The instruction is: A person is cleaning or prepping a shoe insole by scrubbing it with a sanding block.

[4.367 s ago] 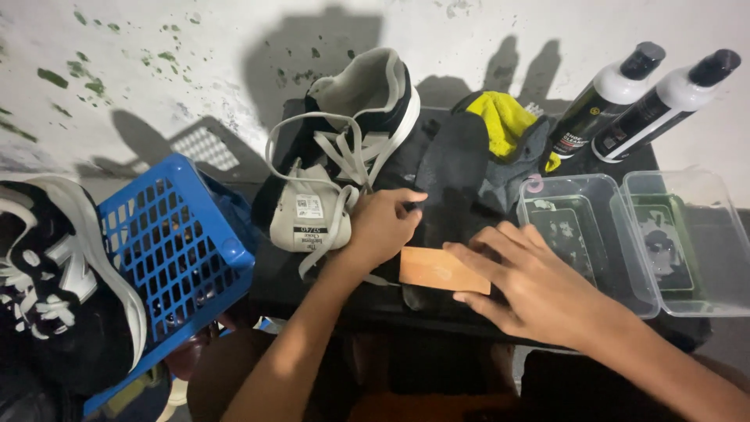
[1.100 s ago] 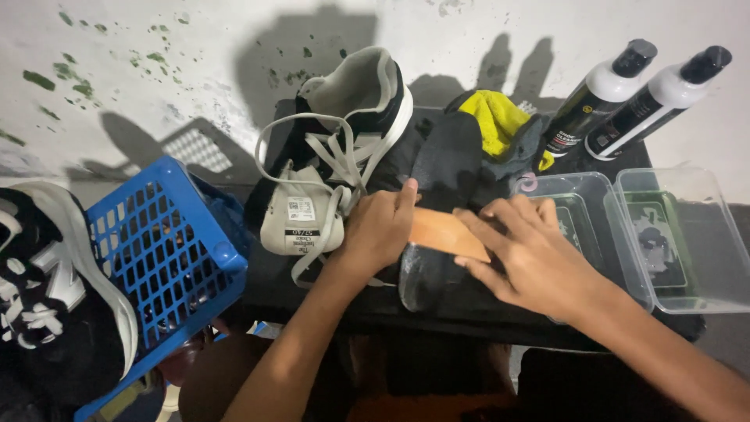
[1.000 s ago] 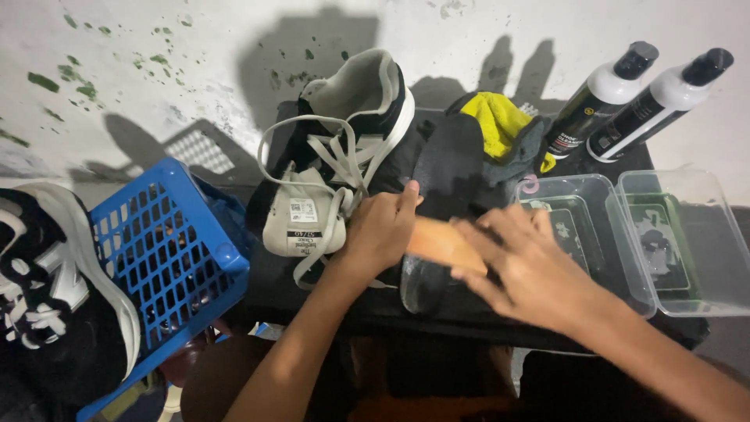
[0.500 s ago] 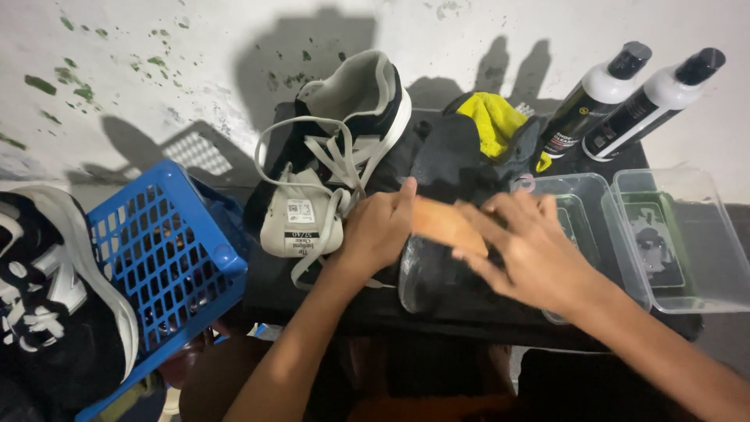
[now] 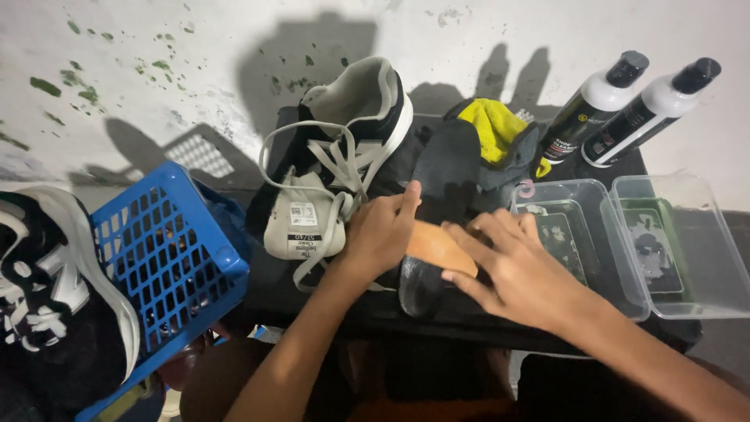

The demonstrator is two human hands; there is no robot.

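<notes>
Two bare hands work over a dark insole (image 5: 437, 187) laid flat on a black table (image 5: 328, 301), near its front edge at the middle. The left hand (image 5: 380, 234) lies palm down on the insole's near end, fingers together and stretched toward the back wall, thumb tucked alongside. The right hand (image 5: 519, 270) presses a tan pad (image 5: 437, 248) onto the insole, fingers slightly spread over the pad's right end; whether the thumb closes under it cannot be told. The pad sits between the two hands, touching both.

Just left of the left hand stands a shoe (image 5: 344, 164), black and white with a pale tongue pulled forward and loose laces (image 5: 332, 156) spilling over the table; its heel points to the back edge. Behind the insole, at the back edge, a yellow cloth (image 5: 491, 129) lies bunched on dark fabric. Two bottles (image 5: 625, 109), white with black caps, lean at the back right corner. Beside the right hand, along the right edge, two clear tubs (image 5: 625, 234) stand side by side, each showing something dark and greenish inside. Off the table's left edge a blue basket (image 5: 168, 270) tilts, and further left lies a second shoe (image 5: 47, 305), black with a white sole.
</notes>
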